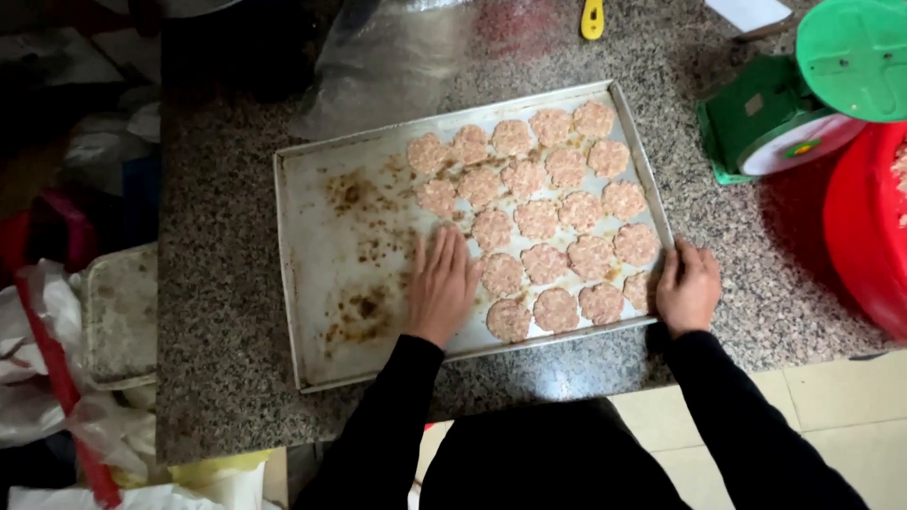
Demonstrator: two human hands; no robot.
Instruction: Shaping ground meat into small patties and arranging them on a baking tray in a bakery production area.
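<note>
We have a single view, from a camera worn on the person's head, and it looks steeply down, almost straight onto the granite counter. We sit close enough that the metal baking tray fills the middle of the frame, tilted a little against its edges. Both dark sleeves come in from the bottom edge, so we face away from the person's body across the counter. At the lower right we see tiled floor past the counter's near edge. With no second view, nothing overlaps.
</note>
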